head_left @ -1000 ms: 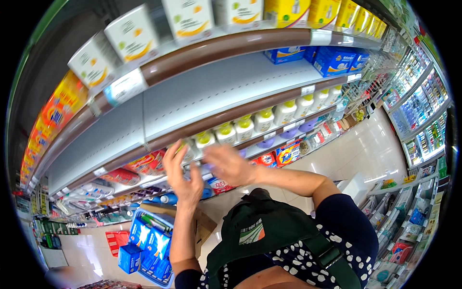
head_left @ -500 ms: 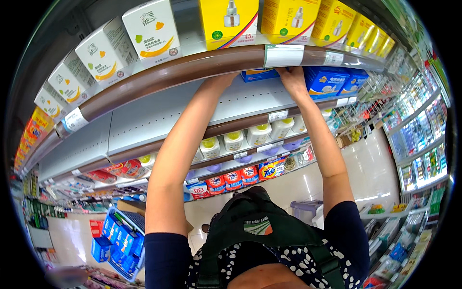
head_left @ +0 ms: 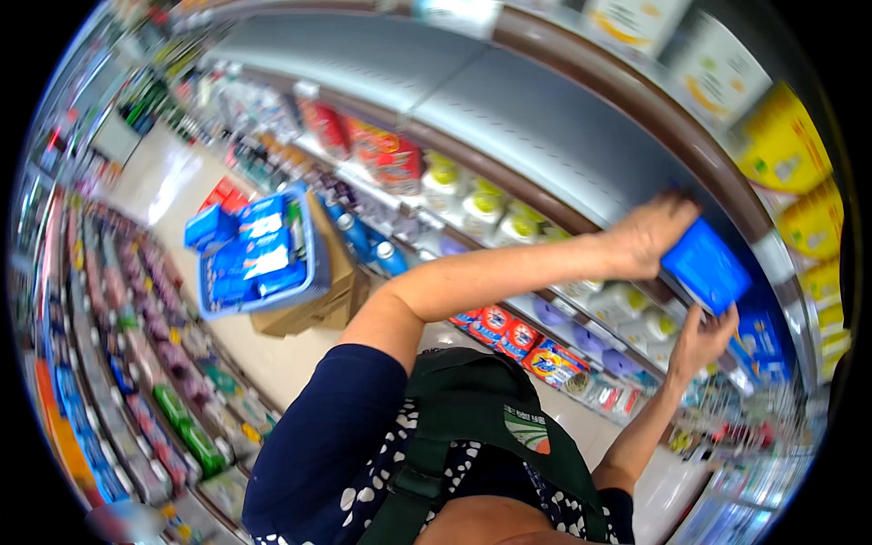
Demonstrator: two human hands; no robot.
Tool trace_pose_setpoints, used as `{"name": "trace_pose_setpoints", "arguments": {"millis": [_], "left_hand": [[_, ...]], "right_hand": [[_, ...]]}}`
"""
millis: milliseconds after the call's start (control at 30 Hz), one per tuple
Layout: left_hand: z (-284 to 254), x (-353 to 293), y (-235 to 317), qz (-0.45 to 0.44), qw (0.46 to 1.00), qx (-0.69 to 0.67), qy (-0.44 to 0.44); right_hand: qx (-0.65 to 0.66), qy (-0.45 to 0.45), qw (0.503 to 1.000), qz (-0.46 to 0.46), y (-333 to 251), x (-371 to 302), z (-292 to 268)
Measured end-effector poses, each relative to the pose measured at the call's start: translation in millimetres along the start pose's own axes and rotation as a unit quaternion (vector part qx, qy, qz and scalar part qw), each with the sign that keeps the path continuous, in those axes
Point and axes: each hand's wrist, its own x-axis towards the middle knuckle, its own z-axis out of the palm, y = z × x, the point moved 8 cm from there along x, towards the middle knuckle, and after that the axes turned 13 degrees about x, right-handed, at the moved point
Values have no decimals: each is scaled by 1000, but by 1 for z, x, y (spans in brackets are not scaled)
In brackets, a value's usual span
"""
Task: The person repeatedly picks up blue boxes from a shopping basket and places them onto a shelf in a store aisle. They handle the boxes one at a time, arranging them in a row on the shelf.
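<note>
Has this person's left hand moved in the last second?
Yes: right along the shelf. The left hand appeared beside the red packs; now it is well past them, at the blue box.

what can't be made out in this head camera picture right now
All in the head view:
Left hand: exact grip on the blue box, blurred by motion.
Blue box: print blurred by motion; far side hidden by its near face.
Blue basket: its bottom, hidden under blue packages.
White box on the upper shelf: top cut off by the picture's upper edge.
</note>
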Motion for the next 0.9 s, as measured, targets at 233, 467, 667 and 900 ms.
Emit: {"name": "trace_pose_setpoints", "arguments": {"millis": [233,467,667,900], "left_hand": [[-137,-112,20,26,988,55,143],[-293,-267,-43,-331,933,89,109],[-376,-460,-149,-649,736,88,170],[-503,-521,-200,-646,717,223,134]], "right_hand": [[130,-42,952,-275,-75,-87,71],[255,-321,911,-50,-125,-165,288],[384,-527,739,169,-113,-328,515],[362,-548,733,176,-206,-381,613]]}}
